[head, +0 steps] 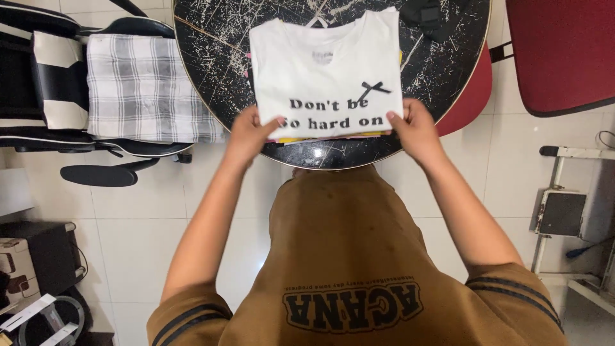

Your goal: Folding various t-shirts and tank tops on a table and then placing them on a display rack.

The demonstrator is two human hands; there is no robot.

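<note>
Far left: black-and-white chair [57, 83] with a plaid cloth [138, 86] draped over its seat, just beside the round black bench [211, 77].

Left hand [250, 131] at the bench's near edge, grip pinched shut on the lower left corner of the folded white shirt [323, 67], thumb on top of the fabric.

Shirt flat on the bench, collar away from the body, black lettering and a small black bow [373, 88] on its front. Lying on a stack of other folded clothes [333, 136], of which only thin yellow and pink edges peek out below the hem.

Right hand [413, 128] mirrored at the lower right corner, grip closed on the hem likewise, fingers tucked under, thumb over.

Dark object [426, 16] at the bench's far side, too cropped to tell what.

Red chair seat [471, 93] tucked partly under the bench's right rim; second red seat [564, 51] well apart at upper right.

White stand [567, 211] with a dark box on the tiled floor [141, 224] at far right.
</note>
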